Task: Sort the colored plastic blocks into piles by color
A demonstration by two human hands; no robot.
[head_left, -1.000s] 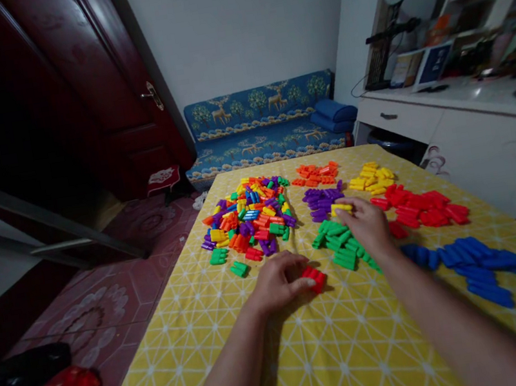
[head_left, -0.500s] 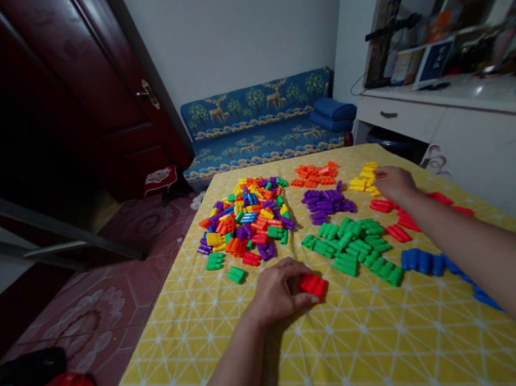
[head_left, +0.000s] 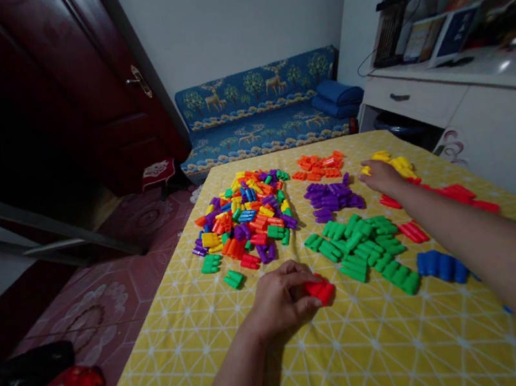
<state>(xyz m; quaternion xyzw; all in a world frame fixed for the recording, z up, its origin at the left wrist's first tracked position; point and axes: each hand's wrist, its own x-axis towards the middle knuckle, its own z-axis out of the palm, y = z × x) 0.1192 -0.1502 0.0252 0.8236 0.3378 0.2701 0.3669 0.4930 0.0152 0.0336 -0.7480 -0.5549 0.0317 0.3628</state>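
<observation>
My left hand [head_left: 287, 296] is closed around a red plastic building block [head_left: 321, 290] with rounded, bullet-like tubes, low over the near middle of the table. My right hand [head_left: 380, 175] reaches to the far right, its fingers bent down onto a yellow block [head_left: 366, 170] at the left end of the yellow pile [head_left: 400, 165]. The hand covers part of that pile. Just left of my right hand lies the purple pile [head_left: 334, 197]. A green pile [head_left: 364, 241] sits between my two hands.
A mixed-colour heap [head_left: 246, 214] spreads over the far left of the table [head_left: 193, 373]. Orange blocks [head_left: 317, 166] lie at the back. Red blocks [head_left: 458, 192] and blue blocks [head_left: 442, 266] are partly behind my right forearm. Beyond stand a sofa [head_left: 252, 128] and white cabinet [head_left: 439, 99].
My right hand has shifted left across the yellow pile, uncovering yellow blocks on its right. My left hand keeps the red block in nearly the same place. The view has turned slightly.
</observation>
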